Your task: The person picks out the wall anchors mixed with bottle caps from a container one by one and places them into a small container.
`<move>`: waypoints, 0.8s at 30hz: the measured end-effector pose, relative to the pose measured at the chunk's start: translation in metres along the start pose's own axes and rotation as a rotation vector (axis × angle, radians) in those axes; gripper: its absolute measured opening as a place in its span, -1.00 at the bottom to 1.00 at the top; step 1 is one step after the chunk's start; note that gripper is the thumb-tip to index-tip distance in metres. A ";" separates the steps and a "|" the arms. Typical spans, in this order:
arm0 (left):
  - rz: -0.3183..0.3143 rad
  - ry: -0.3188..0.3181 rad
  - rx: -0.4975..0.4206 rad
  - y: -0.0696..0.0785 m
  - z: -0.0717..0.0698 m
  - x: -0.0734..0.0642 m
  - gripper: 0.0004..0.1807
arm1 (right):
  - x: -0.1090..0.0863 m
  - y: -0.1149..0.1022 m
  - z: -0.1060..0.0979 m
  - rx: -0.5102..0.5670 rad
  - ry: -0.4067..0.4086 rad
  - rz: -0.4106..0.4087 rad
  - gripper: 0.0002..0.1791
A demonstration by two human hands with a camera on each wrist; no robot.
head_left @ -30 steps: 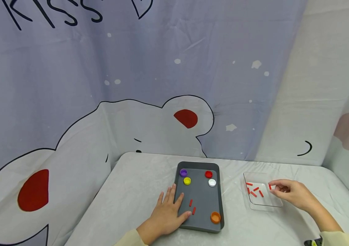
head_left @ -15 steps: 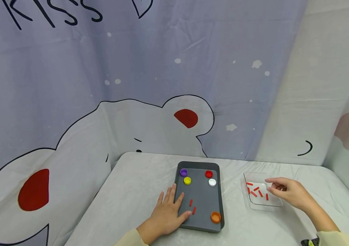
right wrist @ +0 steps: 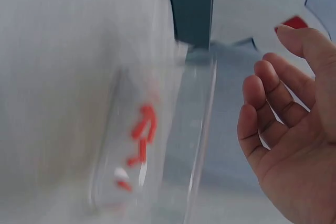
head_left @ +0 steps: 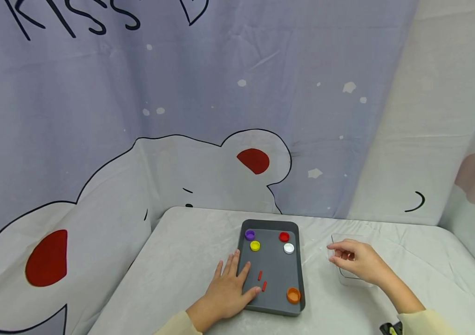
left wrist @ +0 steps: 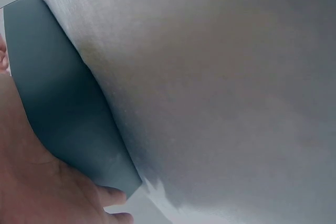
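My left hand (head_left: 228, 292) lies spread over the left rim of a dark grey tray (head_left: 279, 272), its thumb reaching inside. Two short red sticks (head_left: 264, 286) lie in the tray near that thumb. To the right of the tray, my right hand (head_left: 361, 264) hovers above a clear plastic box (head_left: 352, 282), covering most of it in the head view. Its fingers are loosely bent and the right wrist view shows nothing in them. Blurred in that view, several red sticks (right wrist: 143, 149) lie inside the box.
Small round caps sit in the tray: purple (head_left: 250, 235) and yellow (head_left: 255, 246) at the far left, red (head_left: 284, 237) and white (head_left: 288, 248) at the far right, orange (head_left: 293, 295) at the near right corner. A white cloth (head_left: 200, 242) covers the table; a printed curtain (head_left: 204, 93) hangs behind.
My right hand has let go of a red stick, which dropped into the clear box, and has then moved left across the box. My left hand stays still.
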State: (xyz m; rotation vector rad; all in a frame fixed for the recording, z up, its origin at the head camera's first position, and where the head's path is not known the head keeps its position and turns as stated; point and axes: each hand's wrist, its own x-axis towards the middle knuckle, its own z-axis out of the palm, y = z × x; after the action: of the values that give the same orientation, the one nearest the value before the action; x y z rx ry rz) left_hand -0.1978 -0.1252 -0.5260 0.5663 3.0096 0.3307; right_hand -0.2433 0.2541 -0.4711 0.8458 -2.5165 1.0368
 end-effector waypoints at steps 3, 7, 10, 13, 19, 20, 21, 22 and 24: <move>0.001 0.003 -0.001 0.000 0.001 0.000 -0.10 | 0.005 -0.008 0.013 0.003 -0.002 -0.022 -0.77; 0.004 0.001 -0.003 0.000 -0.001 0.000 -0.10 | 0.010 -0.016 0.030 0.018 -0.005 -0.033 -0.78; 0.002 -0.002 -0.002 0.001 -0.002 0.000 -0.09 | 0.013 -0.022 0.040 0.031 -0.012 -0.041 -0.78; -0.002 -0.002 0.000 0.001 -0.003 -0.001 -0.09 | 0.016 -0.028 0.050 0.036 -0.023 -0.044 -0.78; -0.004 0.004 0.000 0.002 -0.002 -0.001 -0.09 | 0.021 -0.041 0.066 0.046 -0.042 -0.016 -0.78; -0.006 0.003 0.001 0.002 -0.002 -0.001 -0.08 | 0.022 -0.043 0.069 0.051 -0.045 -0.017 -0.77; -0.008 0.003 0.001 0.002 -0.002 -0.001 -0.07 | 0.022 -0.044 0.072 0.055 -0.049 -0.018 -0.76; -0.010 0.003 0.000 0.002 -0.002 -0.001 -0.07 | 0.023 -0.045 0.075 0.059 -0.054 -0.020 -0.76; -0.016 0.001 0.002 0.002 -0.002 -0.001 -0.06 | 0.024 -0.047 0.081 0.070 -0.067 -0.023 -0.74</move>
State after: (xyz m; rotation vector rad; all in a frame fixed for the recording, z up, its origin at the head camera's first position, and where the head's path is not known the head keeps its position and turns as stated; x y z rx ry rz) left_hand -0.1961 -0.1242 -0.5235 0.5423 3.0145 0.3275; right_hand -0.2365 0.1601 -0.4907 0.9418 -2.5317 1.1128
